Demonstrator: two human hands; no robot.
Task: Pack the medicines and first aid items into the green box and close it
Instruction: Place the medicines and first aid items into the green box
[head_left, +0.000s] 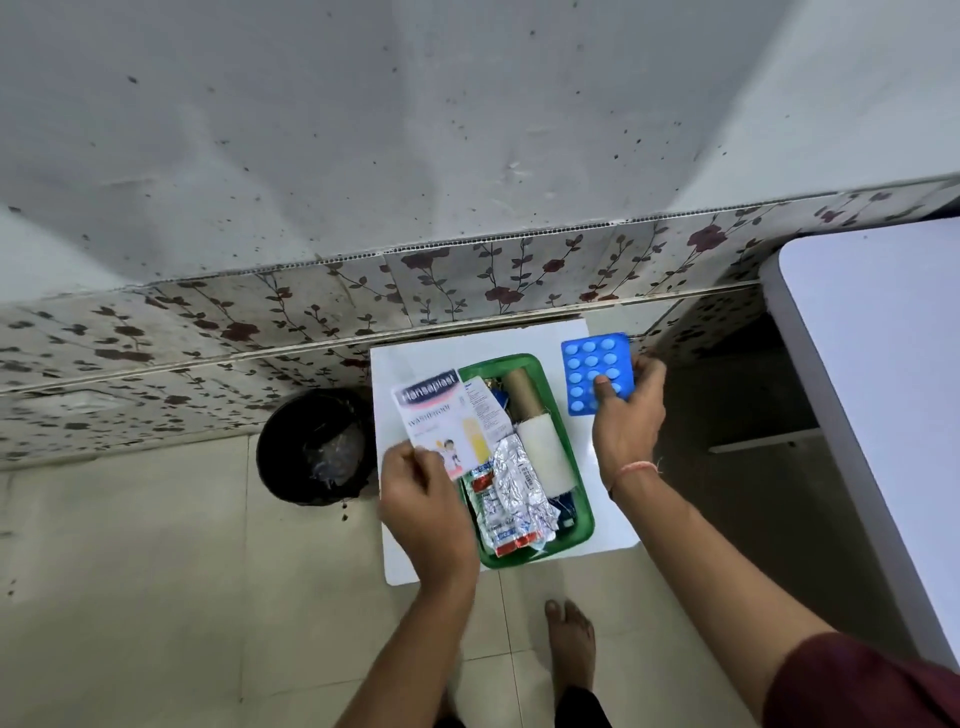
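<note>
A stained pale wall with a band of rose-patterned tiles (467, 280) runs behind a small white table (608, 519) that stands on a beige tiled floor (156, 571). The green box (579, 530) sits open in the middle of that table, and everything else is placed here relative to it.

Inside the box lie a cardboard tube (522, 389) at the wall end, a white roll (545, 452) just below the tube, a crumpled silver blister strip (519, 488), and red-and-blue sachets (506, 535) at the near end. A folded leaflet (480, 400) rests over the box's left rim.

The left hand (426, 504) is at the box's left edge, its fingers pinching the lower corner of a Hansaplast plaster packet (441, 421), which is held tilted over the left rim and partly over the leaflet. The right hand (628, 421) is to the right of the box, thumb pressed on the front of a blue tablet strip (587, 374) and the other fingers curled behind it; the strip is held up, beyond the box's right wall-side corner, not inside it. A thin thread band (636, 470) circles the right wrist.

Left of the box, on the floor beside the table, stands a black bin (317, 447). Near the box's close end, a bare foot (571, 639) shows on the floor. Far right of the box is a second white surface (883, 389).
</note>
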